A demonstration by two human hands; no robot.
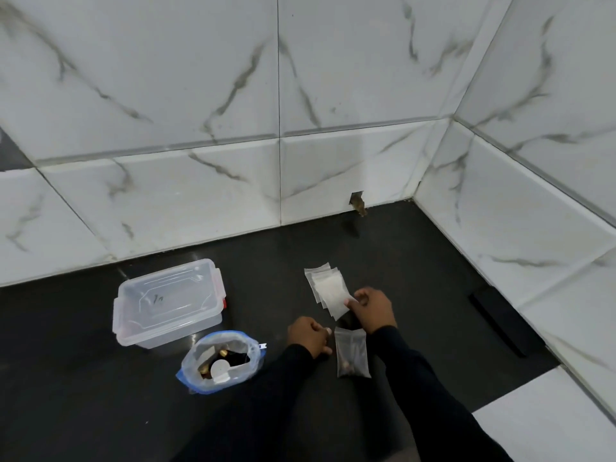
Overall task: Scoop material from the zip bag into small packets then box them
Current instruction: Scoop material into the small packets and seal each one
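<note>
Box: the clear plastic box point(168, 303) stands far left on the black floor point(83, 378), just behind the zip bag. Its lid is seated, with red clasps at its right end. Judged: the lid must come off before anything is boxed.

Zip bag: the zip bag point(221, 361) stands open-mouthed with its blue seal rim rolled down. It holds brass-coloured pieces and a white round item of unclear kind.

Left hand: the left hand point(310, 338) is low, knuckles up, fingers curled. It sits just beside the top left corner of the filled packet. Whether it pinches that corner cannot be told.

Filled packet: the filled packet point(352, 353) lies between the two forearms, with small brown pieces gathered at its lower end. The state of its seal cannot be told.

Right hand: the right hand point(371, 310) pinches the near corner of an empty packet point(336, 303), thumb on top.

Stack: the remaining packets point(321, 276) lie fanned on the floor beyond the right hand.

Step in hand, judged: drawing one fresh packet for filling.

Recommendation: slide the thumb to part a single sheet and check that no second one clings. Lift it clear without scattering the fan. Open its mouth before it reaches the zip bag. Keep the sleeves off the filled packet.
</note>
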